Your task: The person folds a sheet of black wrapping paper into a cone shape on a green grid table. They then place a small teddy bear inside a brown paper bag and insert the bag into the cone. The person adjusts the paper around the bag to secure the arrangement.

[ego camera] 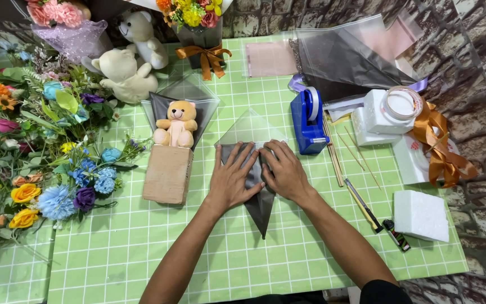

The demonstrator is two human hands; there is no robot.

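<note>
A dark grey wrapping sheet with a clear top part [252,128] lies folded into a pointed cone shape on the green checked mat [142,247], its tip toward me. My left hand [233,179] presses flat on the cone's left side, fingers spread. Curled over the folded right edge next to it is my right hand [283,170], pressing the paper down. Both hands touch each other over the sheet.
A small teddy bear [176,130] sits in a cardboard box [168,173] left of the hands. Artificial flowers [40,141] crowd the left. A blue tape dispenser [307,121], wooden sticks [334,160], a utility knife [364,206], foam blocks [421,215], orange ribbon [442,155] lie right.
</note>
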